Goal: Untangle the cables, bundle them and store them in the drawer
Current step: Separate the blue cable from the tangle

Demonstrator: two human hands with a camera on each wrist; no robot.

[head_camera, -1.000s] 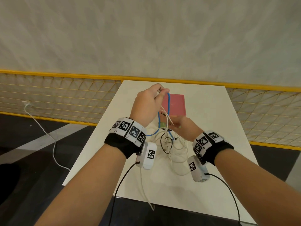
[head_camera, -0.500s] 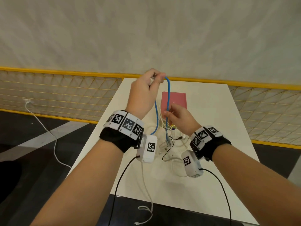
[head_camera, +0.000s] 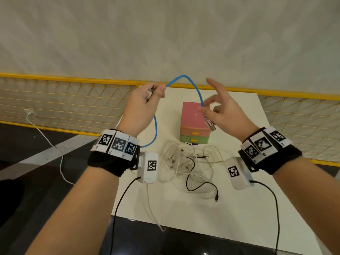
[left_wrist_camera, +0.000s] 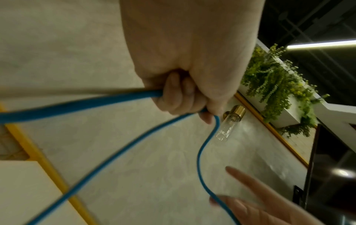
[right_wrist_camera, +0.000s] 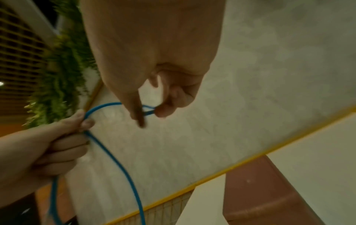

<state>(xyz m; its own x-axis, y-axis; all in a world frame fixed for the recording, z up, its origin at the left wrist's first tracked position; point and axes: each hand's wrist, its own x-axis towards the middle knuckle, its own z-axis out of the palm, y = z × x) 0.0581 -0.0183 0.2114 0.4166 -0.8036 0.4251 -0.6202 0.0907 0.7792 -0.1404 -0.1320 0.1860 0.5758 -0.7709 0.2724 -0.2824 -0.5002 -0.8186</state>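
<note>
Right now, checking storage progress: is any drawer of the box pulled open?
No, both drawers of the box sit flush and closed.

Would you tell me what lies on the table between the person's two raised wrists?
In the head view, a tangle of white and black cables lies on the table, just before the stacked drawer box.

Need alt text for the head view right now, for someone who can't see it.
Both hands hold a blue cable arched above a white table: left hand grips one end, right hand pinches the other. Below lie tangled white and black cables before a small closed drawer unit.
</note>
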